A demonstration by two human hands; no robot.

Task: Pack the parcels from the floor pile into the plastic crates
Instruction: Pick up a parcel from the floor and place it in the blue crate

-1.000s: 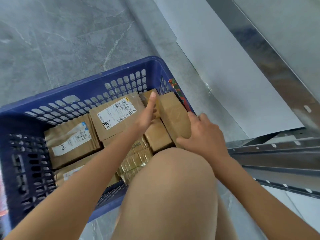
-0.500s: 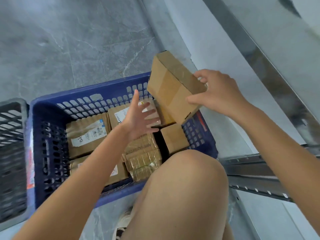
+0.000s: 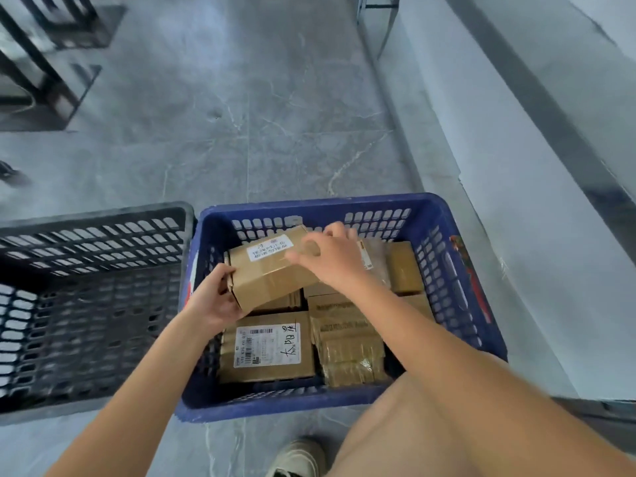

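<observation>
A brown cardboard parcel (image 3: 272, 266) with a white label on its top face is held by both hands above the left half of the blue plastic crate (image 3: 457, 256), tilted so that its near left corner sits lowest. The left hand (image 3: 215, 299) is curled around that near left corner, at about 8 o'clock from the parcel's middle, with the thumb on the end face. The right hand (image 3: 332, 259) is laid over the parcel's right end, at about 3 o'clock, the fingers bent down over the far edge. Inside the blue crate, other parcels are already packed: a labelled box (image 3: 266, 349) with handwritten characters lies at 6 o'clock from the held parcel, a stack of taped flat packets (image 3: 347, 342) lies at about 4 o'clock, and a plain brown box (image 3: 406, 266) is stood against the right wall at 3 o'clock. A black plastic crate (image 3: 93, 235) is set just beside the blue one at 9 o'clock, their rims nearly touching; what it contains cannot be told. Both crates are placed on a grey marbled floor (image 3: 241, 115). A bare knee (image 3: 430, 425) and a light shoe (image 3: 299, 456) are seen at 5 o'clock, below the blue crate's near rim.
</observation>
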